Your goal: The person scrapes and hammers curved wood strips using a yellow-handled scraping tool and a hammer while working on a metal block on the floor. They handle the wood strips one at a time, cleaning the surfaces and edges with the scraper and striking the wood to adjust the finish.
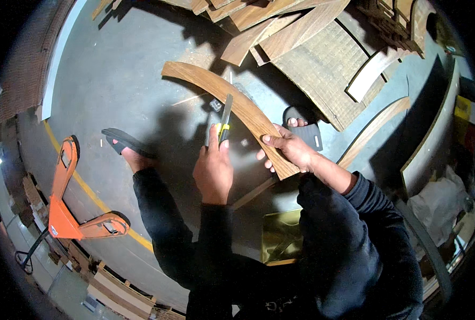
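A curved strip of brown wood veneer board (216, 82) slants from the upper left down to the right. Its lower end is gripped by my right hand (298, 152), thumb on the top face and fingers underneath. My left hand (214, 173) is closed around a utility knife (226, 114) with a yellow-and-black handle, the index finger stretched along it. The grey blade points up, over or against the board's inner edge; whether it touches cannot be told.
Wooden pieces (272, 32) are piled at the top on a rough wooden board (328, 69). Another curved strip (376, 128) lies at the right. An orange pallet jack (64, 216) stands on the left by a yellow floor line. A yellowish bin (280, 234) sits below my hands.
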